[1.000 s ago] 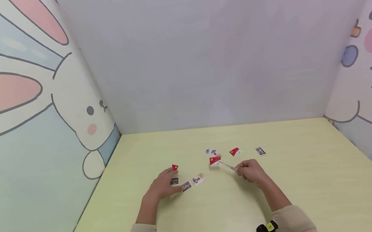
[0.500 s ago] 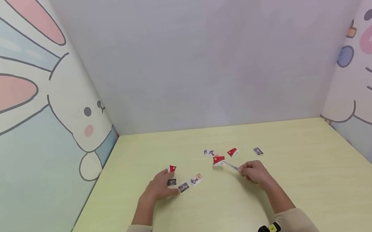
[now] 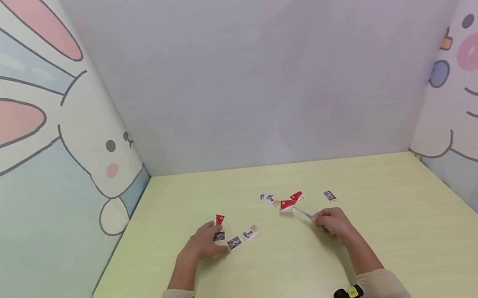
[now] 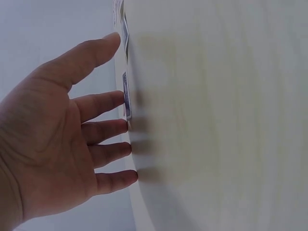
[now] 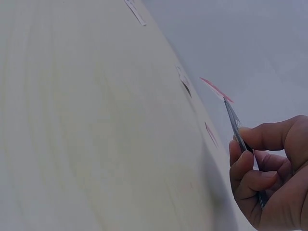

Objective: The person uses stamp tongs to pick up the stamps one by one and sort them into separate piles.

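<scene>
At a table [image 3: 279, 267] between cartoon walls [image 3: 25, 252], left hand [image 3: 202, 242] splays, right hand [image 3: 335, 222] grips tweezers [image 5: 235, 122].

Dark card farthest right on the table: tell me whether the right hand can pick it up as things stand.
Probably not: the tweezers in the right hand hold a red-and-white card, though nothing visible blocks the way to the dark card.
</scene>
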